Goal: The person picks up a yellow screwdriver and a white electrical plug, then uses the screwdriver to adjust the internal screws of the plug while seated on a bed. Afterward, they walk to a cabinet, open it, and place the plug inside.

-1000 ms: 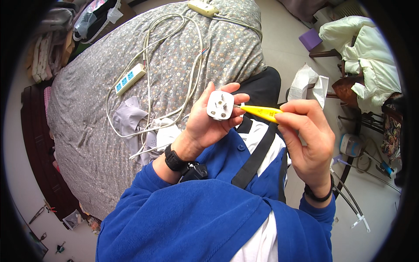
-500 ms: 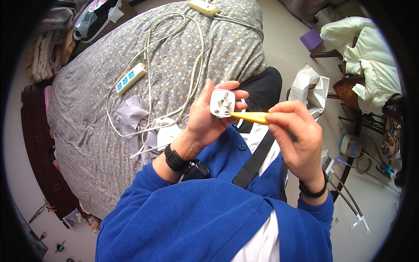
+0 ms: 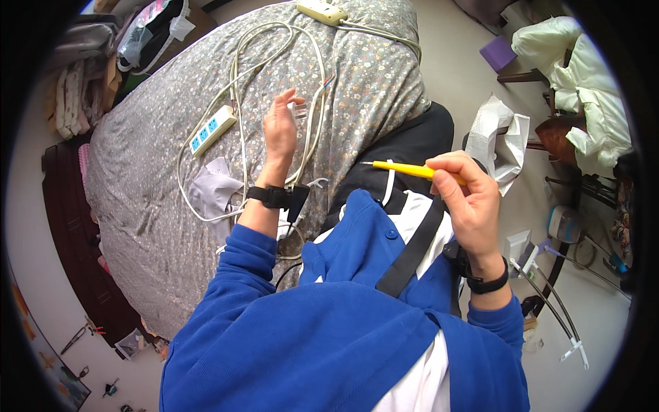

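Note:
My left hand [image 3: 280, 134] is raised over the bed, turned edge-on, with its fingers closed around a white plug [image 3: 298, 110]. Metal prongs stick out of the plug on the right side; the palm and most of the plug are hidden. In my right hand [image 3: 473, 209] is a slim yellow screwdriver [image 3: 408, 169], pinched between thumb and fingers. Its thin metal tip points left over my dark-trousered leg and touches nothing. A loop of white cable [image 3: 320, 69] passes close to my left hand, and coloured wire ends show on it.
On the patterned bedspread [image 3: 158, 199] lie a power strip [image 3: 214, 129] with blue-marked sockets, a pale grey cloth [image 3: 214, 185] and, farther off, a second cream power strip [image 3: 322, 11]. A crumpled white paper bag [image 3: 498, 141] stands right of my leg. Metal rods [image 3: 549, 295] lie on the floor.
My left hand has moved away and left with the plug, turning it so the prongs show. The screwdriver tip, which was at the plug's open inside, is now apart from it.

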